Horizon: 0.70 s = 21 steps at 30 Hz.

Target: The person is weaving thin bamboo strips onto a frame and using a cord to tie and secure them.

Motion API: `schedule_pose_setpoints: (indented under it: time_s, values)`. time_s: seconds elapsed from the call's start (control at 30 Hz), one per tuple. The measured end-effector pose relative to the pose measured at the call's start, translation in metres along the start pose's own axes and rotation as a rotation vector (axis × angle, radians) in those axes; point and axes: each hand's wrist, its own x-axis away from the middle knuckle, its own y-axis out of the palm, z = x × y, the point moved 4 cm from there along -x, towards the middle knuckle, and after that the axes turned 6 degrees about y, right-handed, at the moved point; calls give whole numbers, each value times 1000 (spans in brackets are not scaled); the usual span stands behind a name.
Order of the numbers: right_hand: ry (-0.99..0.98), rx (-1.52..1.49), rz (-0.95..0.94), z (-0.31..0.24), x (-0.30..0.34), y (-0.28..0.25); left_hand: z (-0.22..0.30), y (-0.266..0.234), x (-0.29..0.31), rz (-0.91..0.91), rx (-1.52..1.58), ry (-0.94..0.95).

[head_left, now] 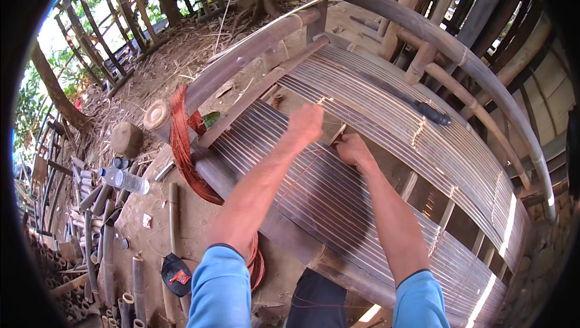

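Note:
My left hand [305, 124] is a closed fist above the bamboo slats [266, 141] of a bench. A thin strand seems to run from it toward the other hand, but what sits in the fist is hidden. Bent and closed, the fingers of my right hand [355, 150] are at the gap between two slat panels, beside a light crosspiece [340, 132]; their grip is hidden. A thin reddish cord [302, 177] trails over the near slats toward this gap. Pale lashing [326, 99] binds the far panel just beyond my left fist.
Reddish cord bundle [181, 141] hangs over the bench's left end. A dark tool-like object [432, 112] lies on the far slats, before a curved bamboo backrest [447, 38]. On the ground at left are a plastic bottle [127, 180], a dark pouch [176, 275] and cut bamboo pieces [109, 249].

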Motion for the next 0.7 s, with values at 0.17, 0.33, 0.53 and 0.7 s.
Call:
schedule_pose_setpoints:
  time_s: [0.17, 0.33, 0.53, 0.7]
  values:
    - [-27, -72, 6, -3, 10, -4, 11, 22, -3, -25, -39, 71]
    - [-179, -89, 176, -1, 37, -26, 23, -27, 15, 155, -187, 169]
    - [-416, -391, 112, -14, 80, -48, 17, -51, 50, -244, 1426, 2]
    - [-714, -75, 186, -35, 112, -48, 27, -35, 80, -252, 1118, 146]
